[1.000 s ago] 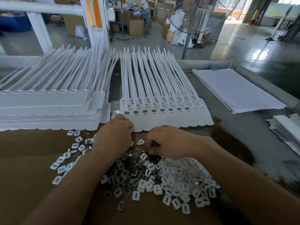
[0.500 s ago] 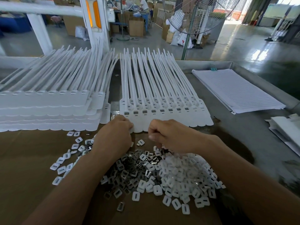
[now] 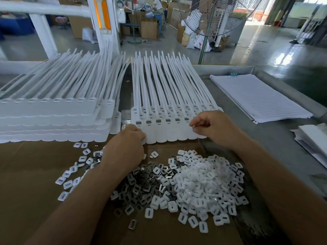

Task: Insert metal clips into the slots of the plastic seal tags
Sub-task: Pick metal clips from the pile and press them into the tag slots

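While the right hand (image 3: 215, 128) hovers over the right end of the row of seal tags (image 3: 164, 133), its fingers (image 3: 198, 122) are curled in tight, and thumb and forefinger pinch one small shiny metal clip (image 3: 194, 126) just above the tag heads. That row lies flat at the middle of the counter (image 3: 276, 149), heads toward the person, thin tails fanning away, and the slots from the left end up to the right hand show grey inside. Over at the near left corner of the row sits the left hand (image 3: 127, 147), knuckles up, its fingers bent down onto the edge of the first tag; the tips are hidden under the hand, so I cannot tell whether they grip or only press. Just in front of both hands, on a brown cardboard sheet (image 3: 26, 183), lies a dark heap of metal clips (image 3: 141, 184), touching and mixing into a bigger heap of white plastic caps (image 3: 203, 184) on its right, with more caps scattered off to the left and a lone clip near the bottom. Left of the row stands a tall stack of more tags (image 3: 53, 112), layer on layer. Off to the right, well apart, rests a sheaf of lined paper (image 3: 256, 98), and beyond the counter's far edge stands a big wire fan (image 3: 221, 16).
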The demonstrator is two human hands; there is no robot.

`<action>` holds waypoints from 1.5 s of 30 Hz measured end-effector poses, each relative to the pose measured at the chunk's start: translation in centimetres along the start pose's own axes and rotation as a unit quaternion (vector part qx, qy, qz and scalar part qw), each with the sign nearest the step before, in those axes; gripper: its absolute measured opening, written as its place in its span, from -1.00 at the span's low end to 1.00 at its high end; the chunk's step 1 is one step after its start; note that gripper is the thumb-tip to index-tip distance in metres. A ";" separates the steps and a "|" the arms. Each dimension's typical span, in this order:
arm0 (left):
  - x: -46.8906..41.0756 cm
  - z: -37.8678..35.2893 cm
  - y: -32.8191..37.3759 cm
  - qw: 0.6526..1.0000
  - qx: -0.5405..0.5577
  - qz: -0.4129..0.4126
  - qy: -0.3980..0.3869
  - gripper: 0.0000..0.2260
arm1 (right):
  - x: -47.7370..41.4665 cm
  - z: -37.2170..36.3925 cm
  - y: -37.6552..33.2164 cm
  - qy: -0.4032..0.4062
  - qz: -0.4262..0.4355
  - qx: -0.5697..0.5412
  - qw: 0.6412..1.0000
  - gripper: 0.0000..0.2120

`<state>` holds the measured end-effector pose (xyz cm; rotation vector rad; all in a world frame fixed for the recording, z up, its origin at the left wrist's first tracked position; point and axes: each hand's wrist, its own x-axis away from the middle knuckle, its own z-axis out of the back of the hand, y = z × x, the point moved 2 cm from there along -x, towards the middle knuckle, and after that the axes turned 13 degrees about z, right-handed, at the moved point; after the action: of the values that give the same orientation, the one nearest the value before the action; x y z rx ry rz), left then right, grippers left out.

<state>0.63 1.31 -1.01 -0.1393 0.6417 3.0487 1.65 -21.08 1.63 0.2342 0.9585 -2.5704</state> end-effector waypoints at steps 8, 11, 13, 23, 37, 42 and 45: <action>0.0 0.0 0.0 1.000 0.001 -0.002 0.000 -0.69 | -0.4 2.5 2.6 0.118 -0.073 0.014 0.990 -0.84; 0.0 0.1 0.0 1.000 0.005 0.000 0.003 -0.68 | -0.7 3.1 3.3 0.138 -0.106 0.003 0.985 -0.85; 0.0 0.1 0.0 1.000 0.007 -0.001 0.003 -0.68 | -0.8 3.3 3.8 0.134 -0.125 0.015 0.983 -0.83; -0.2 -0.1 -0.1 1.000 0.009 -0.007 0.012 -0.68 | -1.7 2.4 5.6 0.112 -0.166 0.036 0.979 -0.82; -0.1 -0.2 -0.1 1.000 0.010 0.001 0.008 -0.66 | -1.8 2.2 5.9 0.152 -0.186 0.051 0.969 -0.92; -0.1 -0.2 -0.1 1.000 0.008 -0.004 0.011 -0.66 | -1.4 2.4 6.2 0.151 -0.175 0.046 0.972 -0.86; -0.2 -0.3 -0.2 1.000 0.008 -0.004 0.012 -0.66 | -1.4 2.4 6.2 0.153 -0.168 0.052 0.972 -0.85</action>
<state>0.83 1.38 -1.30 -0.1776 0.6636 3.0382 5.39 -26.50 0.14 0.5550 1.0470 -2.9592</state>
